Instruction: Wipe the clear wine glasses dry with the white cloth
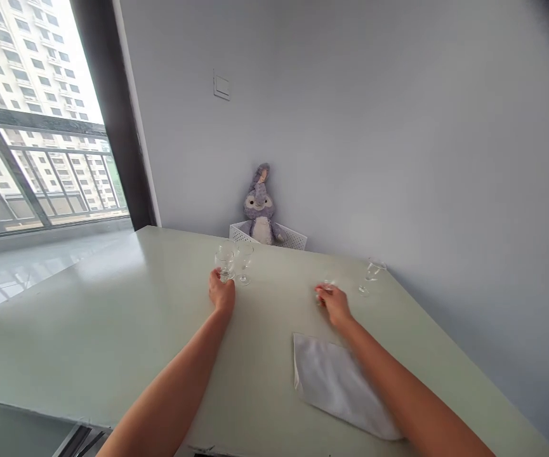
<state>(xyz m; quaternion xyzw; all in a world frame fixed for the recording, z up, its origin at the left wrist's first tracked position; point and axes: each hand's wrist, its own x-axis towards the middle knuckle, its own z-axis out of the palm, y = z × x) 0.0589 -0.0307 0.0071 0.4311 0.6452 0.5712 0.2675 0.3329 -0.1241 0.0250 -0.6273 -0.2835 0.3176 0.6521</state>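
My left hand (221,291) is closed around the lower part of a clear stemmed glass (225,257) on the pale table (150,343). Close by its right side stands another stemmed glass (244,259). Over on the right, my right hand (334,302) has its fingers curled around a small clear glass (329,284); the hand covers most of it and is slightly blurred. Beyond that hand, near the table's right edge, one more stemmed glass (372,271) stands by itself. Below my right forearm lies a folded grey cloth (336,381), partly hidden by the arm.
A purple plush rabbit (261,216) sits in a white perforated basket (296,239) behind the table's far edge. Grey walls meet behind it, with a light switch (221,87). At left is a window with a railing (50,152).
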